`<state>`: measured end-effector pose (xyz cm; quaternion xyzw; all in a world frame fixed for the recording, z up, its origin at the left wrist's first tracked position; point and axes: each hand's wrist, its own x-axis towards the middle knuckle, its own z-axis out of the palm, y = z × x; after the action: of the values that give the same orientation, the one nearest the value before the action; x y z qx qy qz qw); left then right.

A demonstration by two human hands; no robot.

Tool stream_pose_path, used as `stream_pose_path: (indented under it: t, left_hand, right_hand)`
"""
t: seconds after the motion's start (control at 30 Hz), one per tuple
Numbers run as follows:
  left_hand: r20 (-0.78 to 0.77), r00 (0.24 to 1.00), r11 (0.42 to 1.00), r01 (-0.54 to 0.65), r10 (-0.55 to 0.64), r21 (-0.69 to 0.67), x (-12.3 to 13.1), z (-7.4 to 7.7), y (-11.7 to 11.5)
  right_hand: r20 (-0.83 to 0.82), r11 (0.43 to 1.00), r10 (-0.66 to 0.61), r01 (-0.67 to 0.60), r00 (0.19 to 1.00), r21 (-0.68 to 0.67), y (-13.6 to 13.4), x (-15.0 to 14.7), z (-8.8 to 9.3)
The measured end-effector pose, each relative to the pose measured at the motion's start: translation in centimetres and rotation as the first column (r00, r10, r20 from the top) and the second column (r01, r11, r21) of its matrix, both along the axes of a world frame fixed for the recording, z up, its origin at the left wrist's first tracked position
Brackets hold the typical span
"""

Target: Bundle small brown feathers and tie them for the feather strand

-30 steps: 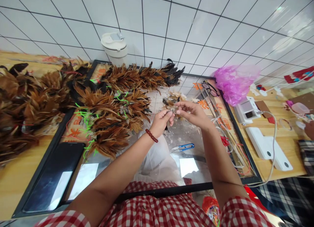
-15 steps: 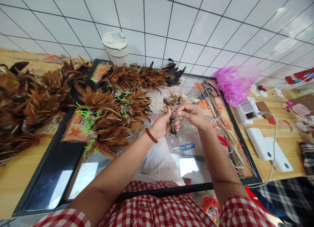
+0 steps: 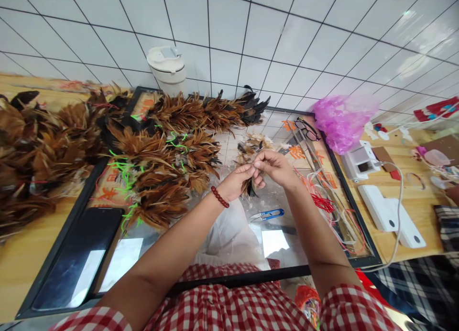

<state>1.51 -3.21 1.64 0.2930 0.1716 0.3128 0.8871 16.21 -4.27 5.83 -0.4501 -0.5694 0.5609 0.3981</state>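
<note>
My left hand (image 3: 239, 182) is closed around a small bunch of brown and dark feathers (image 3: 248, 187) that hangs below its fingers. A red bead bracelet sits on that wrist. My right hand (image 3: 274, 167) pinches the top of the same bunch, fingertips touching those of the left. Both hands hover above a black-framed mirror (image 3: 64, 235) lying on the wooden table. Blue thread snips (image 3: 267, 214) lie on the glass just below my hands. A small pile of loose feathers (image 3: 253, 144) lies behind them.
Strung brown feather bundles (image 3: 161, 159) with green cords cover the left of the mirror and table. A white lidded cup (image 3: 168, 69) stands at the wall. Glasses (image 3: 307, 129), a pink plastic bag (image 3: 343, 121), red threads (image 3: 322, 203) and white boxes (image 3: 390, 215) lie at the right.
My hands have come closer together and lowered slightly; the feather bunch now hangs gathered in my left hand, with my right fingers pinching its top.
</note>
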Motion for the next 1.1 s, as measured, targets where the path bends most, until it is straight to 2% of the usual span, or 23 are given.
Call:
stream_pose_path:
  t: [0.1,0.2,0.27,0.37,0.5,0.6,0.67,0.77,0.83,0.97,1.1]
  left_hand:
    - [0.001,0.999,0.999,-0.043,0.043,0.010,0.2,-0.2,0.0]
    - [0.011,1.000,0.999,-0.027,0.027,-0.037,0.3,-0.2,-0.2]
    - [0.011,1.000,0.998,-0.007,0.007,-0.069,0.3,-0.2,-0.3]
    - [-0.040,0.998,0.998,-0.045,0.043,-0.051,0.3,-0.2,-0.4]
    - [-0.046,0.997,0.998,-0.059,0.057,-0.031,0.1,-0.1,-0.3]
    - [0.005,0.999,0.998,-0.035,0.036,-0.046,-0.2,0.1,0.0]
    - [0.051,0.997,0.996,-0.058,0.061,-0.063,-0.5,0.1,0.2]
    - [0.095,0.988,0.988,-0.111,0.121,-0.105,-0.6,0.1,0.4]
    - [0.109,0.983,0.983,-0.138,0.151,-0.120,-0.6,0.1,0.5]
    - [0.118,0.974,0.976,-0.176,0.192,-0.131,-0.5,-0.2,0.7]
    - [0.117,0.969,0.970,-0.203,0.219,-0.130,-0.5,-0.2,0.8]
  right_hand:
    - [0.044,0.998,-0.033,0.030,0.999,0.060,-0.2,-0.2,0.3]
    - [0.104,0.991,-0.062,0.049,0.993,0.123,-0.1,0.1,0.5]
    - [0.200,0.977,-0.092,0.050,0.976,0.207,0.0,0.3,0.4]
    - [0.349,0.934,-0.172,0.040,0.921,0.355,0.3,0.1,0.2]
    - [0.335,0.916,-0.196,0.051,0.921,0.397,0.6,0.1,0.0]
    - [0.398,0.899,-0.167,-0.026,0.902,0.436,0.8,1.4,0.3]
    - [0.554,0.889,-0.195,-0.093,0.810,0.448,1.0,3.0,0.6]
    - [0.808,0.921,-0.238,-0.138,0.539,0.363,1.0,5.0,0.8]
    - [0.885,0.945,-0.205,-0.151,0.418,0.290,1.1,5.4,0.6]
    - [0.892,0.935,-0.177,-0.212,0.415,0.284,1.3,4.5,-0.2]
    - [0.933,0.918,-0.160,-0.300,0.322,0.260,1.4,4.1,-0.5]
